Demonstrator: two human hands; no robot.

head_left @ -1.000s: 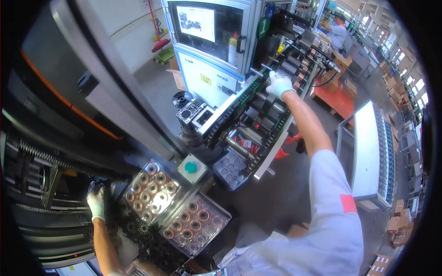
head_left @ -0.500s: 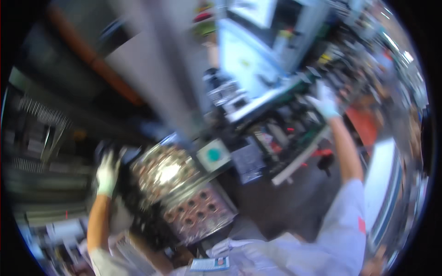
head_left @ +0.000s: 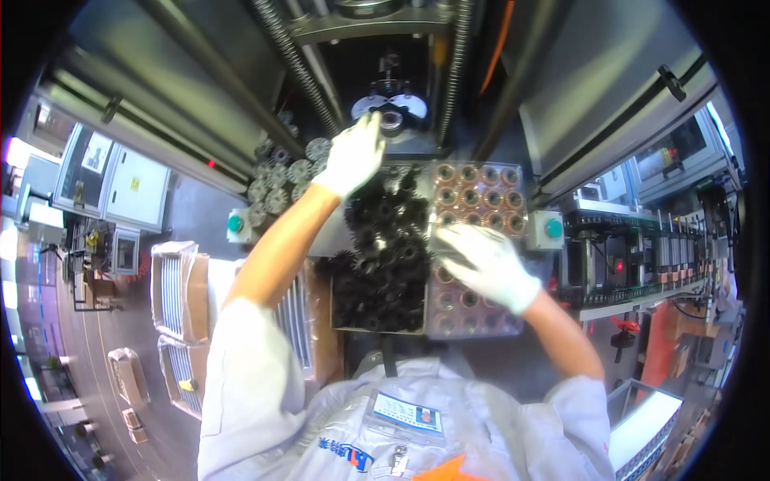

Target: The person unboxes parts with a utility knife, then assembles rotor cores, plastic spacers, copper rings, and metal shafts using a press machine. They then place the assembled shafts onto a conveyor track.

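Note:
My left hand (head_left: pixel 354 158), in a white glove, reaches forward with its fingers stretched out. Its fingertips are beside a dark press fixture (head_left: pixel 391 103), where a metallic ring (head_left: pixel 391 120) sits; whether they touch it I cannot tell. Over a clear tray (head_left: pixel 519 240) hovers my right hand (head_left: pixel 485 263), also gloved, fingers apart and slightly blurred, with nothing visible in them. Rows of copper-coloured ring parts (head_left: pixel 491 197) fill that tray, some hidden under the hand. Between both arms, black toothed parts (head_left: pixel 385 256) lie heaped in a shallow metal tray (head_left: pixel 377 330).
Grey toothed parts (head_left: pixel 277 183) are piled left of my left hand. Green buttons on white boxes stand at left (head_left: pixel 235 224) and right (head_left: pixel 553 229). Springs and posts of the machine frame (head_left: pixel 369 32) rise around the fixture. Cardboard boxes (head_left: pixel 180 293) stand at left, a conveyor (head_left: pixel 634 272) at right.
The view has swung from the conveyor to face the press. My left hand is now by the fixture, and my right hand has come from the conveyor to above the clear tray.

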